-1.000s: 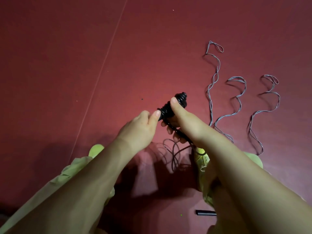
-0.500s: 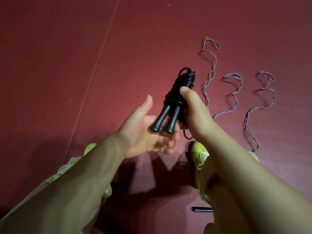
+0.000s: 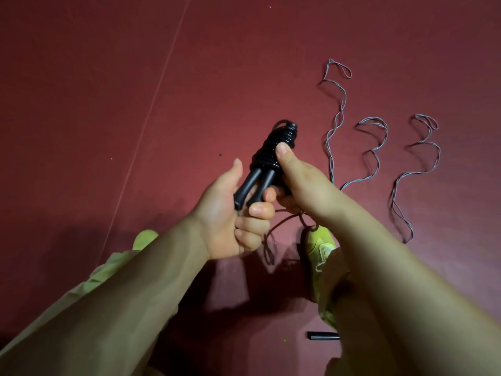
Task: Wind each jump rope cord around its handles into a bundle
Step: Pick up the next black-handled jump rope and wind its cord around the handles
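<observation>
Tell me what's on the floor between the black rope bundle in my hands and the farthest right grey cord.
In the head view, two more loose grey cords lie on the red floor between the bundle and the rightmost cord.

Glossy black cord (image 3: 279, 143), matt handles (image 3: 248, 187)

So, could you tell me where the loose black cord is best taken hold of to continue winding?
Pinch the loose black cord just below the wound handles, coming from underneath with the left hand: there it leaves the coils, hanging free above the floor.
</observation>
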